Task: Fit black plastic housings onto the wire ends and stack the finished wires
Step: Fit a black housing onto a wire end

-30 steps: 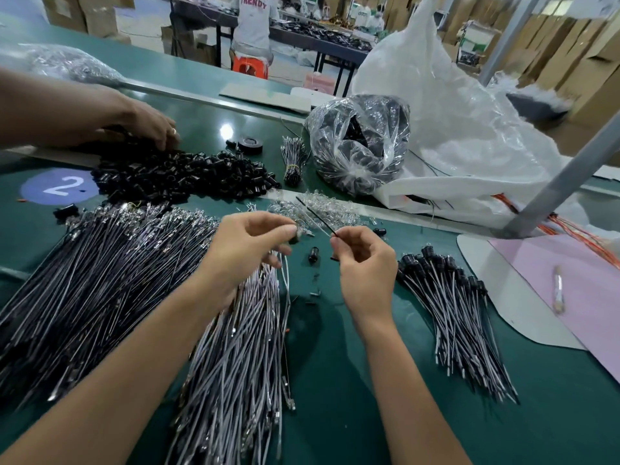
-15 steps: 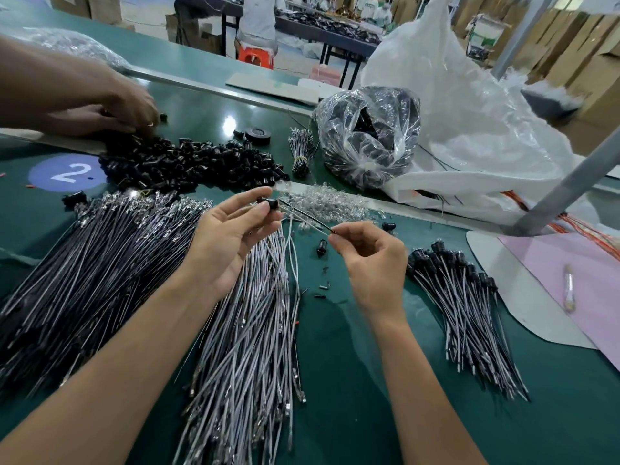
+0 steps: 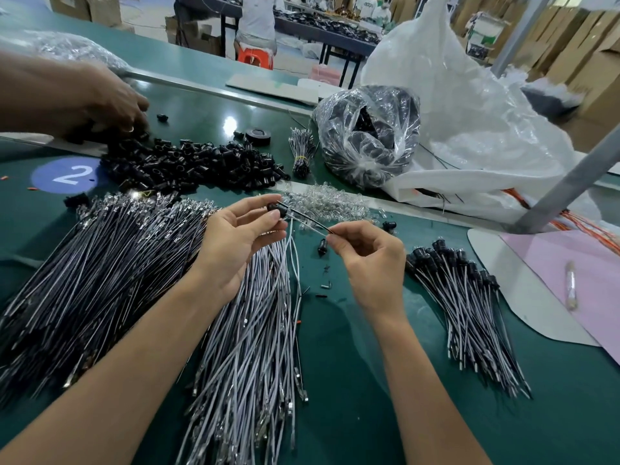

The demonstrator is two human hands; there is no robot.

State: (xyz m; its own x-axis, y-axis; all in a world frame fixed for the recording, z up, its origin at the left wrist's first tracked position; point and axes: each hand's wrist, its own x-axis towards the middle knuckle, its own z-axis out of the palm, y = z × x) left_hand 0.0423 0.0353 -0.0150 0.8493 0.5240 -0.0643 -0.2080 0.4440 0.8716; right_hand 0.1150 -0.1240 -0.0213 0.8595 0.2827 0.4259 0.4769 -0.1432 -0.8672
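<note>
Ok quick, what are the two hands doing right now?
Left hand: pinches a black housing.
Right hand: pinches the wire going into it.

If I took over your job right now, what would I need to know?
Left hand pinches a black housing; right hand pinches the wire leading to it.
Loose housings lie heaped at the back, unfitted wires in front, the finished stack to the right.
Done: that stack. Left: seat this housing, stack the wire, then work through the other unfitted wires.
</note>
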